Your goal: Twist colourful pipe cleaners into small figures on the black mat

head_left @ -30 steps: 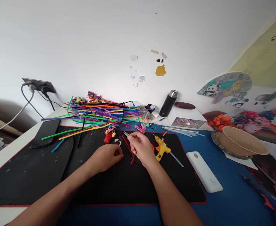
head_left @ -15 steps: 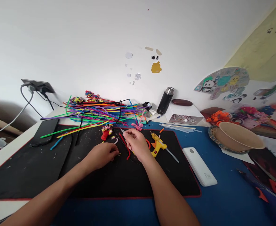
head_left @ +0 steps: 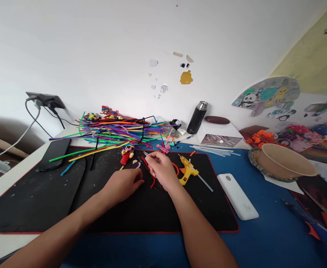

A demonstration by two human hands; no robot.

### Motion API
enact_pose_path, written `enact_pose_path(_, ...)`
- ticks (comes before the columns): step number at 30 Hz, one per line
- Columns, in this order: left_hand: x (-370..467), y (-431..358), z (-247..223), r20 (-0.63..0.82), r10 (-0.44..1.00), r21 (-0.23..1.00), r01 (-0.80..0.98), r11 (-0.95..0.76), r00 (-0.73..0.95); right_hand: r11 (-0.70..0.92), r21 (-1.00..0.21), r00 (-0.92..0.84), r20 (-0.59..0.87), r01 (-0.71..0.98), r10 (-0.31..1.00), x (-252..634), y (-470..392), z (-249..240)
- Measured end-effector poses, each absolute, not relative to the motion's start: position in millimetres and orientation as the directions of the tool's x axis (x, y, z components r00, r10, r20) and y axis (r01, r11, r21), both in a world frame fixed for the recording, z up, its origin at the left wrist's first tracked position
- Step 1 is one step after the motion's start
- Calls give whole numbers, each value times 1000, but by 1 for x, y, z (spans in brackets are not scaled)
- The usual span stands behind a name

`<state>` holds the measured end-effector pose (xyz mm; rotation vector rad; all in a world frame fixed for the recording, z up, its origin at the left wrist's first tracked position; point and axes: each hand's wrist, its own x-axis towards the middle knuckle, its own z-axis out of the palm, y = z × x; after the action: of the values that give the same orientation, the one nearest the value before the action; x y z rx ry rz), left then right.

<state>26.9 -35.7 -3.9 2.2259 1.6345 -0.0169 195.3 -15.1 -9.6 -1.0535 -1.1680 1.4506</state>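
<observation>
My right hand [head_left: 161, 168] is closed around a thin, pointed metal tool that looks like tweezers [head_left: 145, 153], tip toward the upper left. My left hand [head_left: 128, 183] rests low over the black mat with its fingers curled together; what they hold, if anything, is hidden. Just beyond it lies a small red pipe-cleaner figure [head_left: 125, 158] with a yellow and black top. Between the hands is a bent red pipe cleaner [head_left: 153, 182]. A red loop [head_left: 176, 168] shows partly behind my right hand, beside a yellow hot glue gun [head_left: 188, 171].
A heap of coloured pipe cleaners [head_left: 115, 130] lies along the wall. Behind the mat [head_left: 152, 219] stand a black flask [head_left: 197, 118] and a white box [head_left: 221, 134]. At right are glue sticks [head_left: 216, 150], a white power bank [head_left: 238, 196] and a beige bowl [head_left: 288, 160]. A phone [head_left: 53, 155] lies left.
My left hand has shifted slightly right, and the small yellow ring that lay by its fingertips no longer shows. My right hand keeps its grip with little movement. The view has tilted slightly.
</observation>
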Motion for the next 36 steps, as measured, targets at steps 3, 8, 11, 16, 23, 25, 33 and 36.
enact_pose_path(3,29,-37,-5,-227,921,255,932,-259,318,-79,-986,-179,-52,-146,983,195,-15,-10)
enact_pose_path(8,33,-41,-9,-203,940,223,948,-227,272,-84,-986,-189,-56,-145,980,193,-15,-12)
enact_pose_path(11,31,-42,-12,-178,950,218,952,-216,256,-80,-986,-192,-51,-147,980,193,-15,-13)
enact_pose_path(16,19,-38,-10,-171,940,398,893,-209,296,-76,-986,-186,-48,-149,981,194,-14,-13)
enact_pose_path(23,18,-30,-4,-109,917,496,820,-284,383,-74,-986,-191,-46,-146,980,194,-15,-12)
enact_pose_path(25,20,-28,-5,-116,918,480,830,-282,379,-77,-986,-190,-48,-149,981,194,-15,-12)
enact_pose_path(33,23,-24,-13,-132,920,411,865,-288,369,-73,-987,-204,-42,-145,978,194,-15,-12)
enact_pose_path(36,25,-24,-13,-162,911,366,880,-301,379,-74,-987,-207,-44,-139,977,194,-15,-13)
